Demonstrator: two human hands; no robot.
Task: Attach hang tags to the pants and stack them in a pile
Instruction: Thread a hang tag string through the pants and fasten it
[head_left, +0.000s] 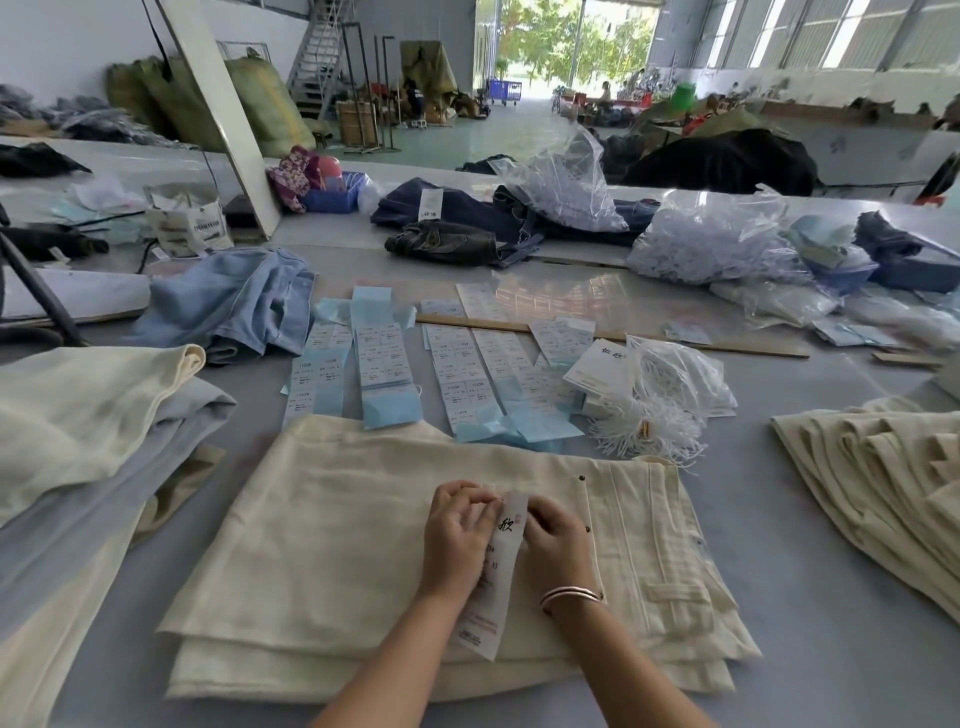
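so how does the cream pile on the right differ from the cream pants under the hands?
The right pile is many folded pieces fanned out in steps; the pants in front lie flat, squared up. The right pile is untouched; both the left hand and right hand hold a hang tag over the front pants. Both are cream fabric.

Folded pants (363, 561) at the desk's (841, 670) near edge; label sheets (384, 364) behind; stacked pants (883, 478) at the right edge.

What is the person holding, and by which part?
Both hands, left hand and right hand, pinch a white hang tag near its top end, over the cream pants.
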